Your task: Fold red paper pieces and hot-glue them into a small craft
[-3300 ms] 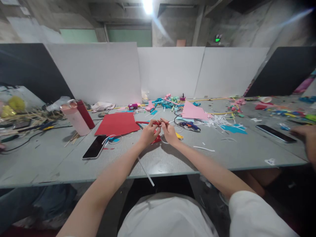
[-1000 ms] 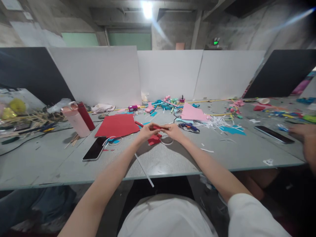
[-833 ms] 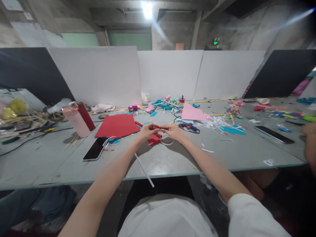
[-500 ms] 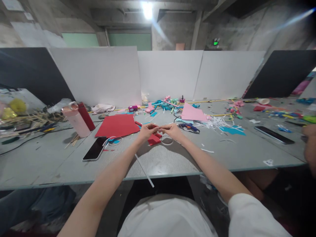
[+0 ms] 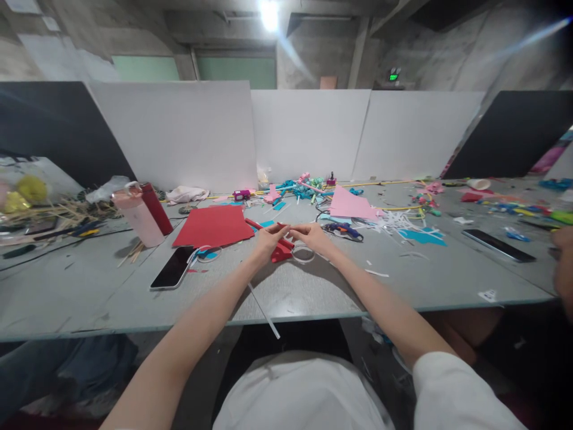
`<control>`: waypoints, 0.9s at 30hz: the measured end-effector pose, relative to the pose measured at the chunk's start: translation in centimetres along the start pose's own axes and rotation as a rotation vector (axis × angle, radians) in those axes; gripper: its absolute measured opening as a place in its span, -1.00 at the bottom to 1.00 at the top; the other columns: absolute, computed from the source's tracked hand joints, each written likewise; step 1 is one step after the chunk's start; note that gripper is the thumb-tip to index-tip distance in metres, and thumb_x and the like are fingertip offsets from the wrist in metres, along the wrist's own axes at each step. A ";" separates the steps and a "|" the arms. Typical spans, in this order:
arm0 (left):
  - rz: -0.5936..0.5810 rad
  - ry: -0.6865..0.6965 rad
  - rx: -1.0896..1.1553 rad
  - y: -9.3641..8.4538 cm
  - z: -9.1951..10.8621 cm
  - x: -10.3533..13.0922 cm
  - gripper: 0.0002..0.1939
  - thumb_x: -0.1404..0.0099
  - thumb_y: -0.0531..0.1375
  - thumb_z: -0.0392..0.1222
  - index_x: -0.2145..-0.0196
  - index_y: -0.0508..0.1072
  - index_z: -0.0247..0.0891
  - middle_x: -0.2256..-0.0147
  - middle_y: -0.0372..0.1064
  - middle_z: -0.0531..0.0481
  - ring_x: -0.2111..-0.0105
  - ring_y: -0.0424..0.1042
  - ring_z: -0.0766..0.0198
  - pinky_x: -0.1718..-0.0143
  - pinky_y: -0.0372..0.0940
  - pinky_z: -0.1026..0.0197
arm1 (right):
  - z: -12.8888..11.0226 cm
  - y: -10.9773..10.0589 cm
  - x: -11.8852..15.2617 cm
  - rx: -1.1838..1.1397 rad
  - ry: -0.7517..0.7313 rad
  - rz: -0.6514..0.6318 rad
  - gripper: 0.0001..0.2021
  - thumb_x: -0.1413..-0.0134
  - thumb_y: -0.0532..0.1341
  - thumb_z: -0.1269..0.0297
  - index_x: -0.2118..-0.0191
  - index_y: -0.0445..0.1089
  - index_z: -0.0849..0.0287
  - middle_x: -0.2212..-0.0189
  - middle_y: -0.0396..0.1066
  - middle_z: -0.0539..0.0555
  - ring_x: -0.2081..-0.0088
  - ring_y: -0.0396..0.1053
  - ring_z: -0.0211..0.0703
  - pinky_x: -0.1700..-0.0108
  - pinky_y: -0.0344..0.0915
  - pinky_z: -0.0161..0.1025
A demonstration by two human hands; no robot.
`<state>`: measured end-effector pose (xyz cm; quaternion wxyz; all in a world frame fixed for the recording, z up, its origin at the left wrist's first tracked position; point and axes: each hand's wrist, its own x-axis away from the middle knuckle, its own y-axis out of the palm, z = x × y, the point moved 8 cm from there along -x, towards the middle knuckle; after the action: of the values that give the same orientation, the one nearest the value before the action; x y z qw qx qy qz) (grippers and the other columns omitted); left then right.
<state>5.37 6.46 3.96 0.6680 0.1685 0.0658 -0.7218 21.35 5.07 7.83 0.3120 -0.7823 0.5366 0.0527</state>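
My left hand (image 5: 267, 240) and my right hand (image 5: 313, 237) meet fingertip to fingertip over the middle of the table, both pinched closed. A small piece of red paper (image 5: 281, 226) shows at the left fingertips; what the right fingertips pinch is too small to make out. Just beneath the hands are a rolled red paper tube (image 5: 286, 244) and a folded red scrap (image 5: 280, 255). Beside them, under my right hand, is a white ring (image 5: 303, 254) of thin strip. Below my left wrist, a narrow white strip (image 5: 265, 312) reaches past the table's front edge.
To the left lie a red sheet (image 5: 212, 226), a phone (image 5: 173, 269) and two bottles (image 5: 145, 215). A glue gun (image 5: 344, 231), pink paper (image 5: 351, 204) and white shreds (image 5: 389, 224) are at right. Another phone (image 5: 498, 245) lies near another person's hand (image 5: 564, 239).
The view has shifted slightly. Both hands stay joined at nearly the same spot, with only small finger movement; the red scrap beneath them looks slightly shifted.
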 end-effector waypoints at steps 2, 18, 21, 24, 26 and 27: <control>0.046 0.032 -0.039 -0.4 0.5 -0.2 -0.61 -0.22 0.49 0.16 0.17 0.68 -0.18 0.19 0.65 -0.09 0.23 0.62 0.18 0.17 0.49 0.15 | 0.1 -1.1 -0.3 0.147 -0.024 0.032 -0.57 -0.32 0.35 -0.05 -0.07 0.65 0.18 0.17 0.69 0.16 0.24 0.59 -0.08 0.11 0.50 -0.18; 0.047 -0.002 -0.118 -0.6 0.2 -0.4 -0.47 -0.15 0.48 0.30 0.20 0.68 -0.23 0.20 0.66 -0.16 0.25 0.59 0.14 0.18 0.45 0.13 | 11.2 -16.5 4.7 1.054 0.909 0.225 -0.40 -0.32 0.31 -0.07 -0.27 0.49 0.29 -0.34 0.34 0.55 -0.37 0.29 0.42 -0.30 0.27 0.14; 0.045 0.003 -0.125 -0.6 0.2 -0.3 -0.48 -0.15 0.48 0.30 0.21 0.68 -0.22 0.22 0.66 -0.15 0.26 0.59 0.15 0.16 0.44 0.13 | 11.5 -16.7 4.5 0.907 0.873 0.308 -0.45 -0.25 0.37 0.04 -0.24 0.53 0.26 -0.27 0.43 0.50 -0.34 0.35 0.38 -0.26 0.32 0.07; 0.030 0.000 -0.141 -0.4 0.4 -0.2 -0.49 -0.15 0.48 0.30 0.23 0.68 -0.21 0.22 0.67 -0.17 0.24 0.61 0.12 0.13 0.44 0.12 | 11.4 -16.7 4.0 0.698 0.780 0.354 -0.57 -0.22 0.38 0.20 -0.13 0.58 0.34 -0.12 0.53 0.54 -0.24 0.47 0.39 -0.21 0.39 0.05; 0.024 -0.003 -0.138 -0.3 0.6 -0.2 -0.49 -0.15 0.49 0.29 0.23 0.67 -0.22 0.22 0.67 -0.19 0.21 0.62 0.08 0.11 0.45 0.10 | 11.1 -17.1 3.8 0.639 0.728 0.379 -0.58 -0.24 0.35 0.25 -0.12 0.55 0.43 -0.07 0.53 0.60 -0.19 0.50 0.45 -0.19 0.41 0.14; 0.022 -0.005 -0.135 -0.2 0.7 -0.2 -0.49 -0.15 0.49 0.29 0.23 0.67 -0.22 0.22 0.67 -0.20 0.20 0.63 0.06 0.11 0.45 0.09 | 10.8 -17.4 3.7 0.622 0.706 0.394 -0.55 -0.26 0.33 0.25 -0.15 0.51 0.45 -0.06 0.52 0.62 -0.18 0.51 0.47 -0.17 0.42 0.20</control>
<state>5.04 6.39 4.65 0.6858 0.1219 0.1110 -0.7088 40.84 11.95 5.11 0.3138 -0.5064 0.7370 -0.3192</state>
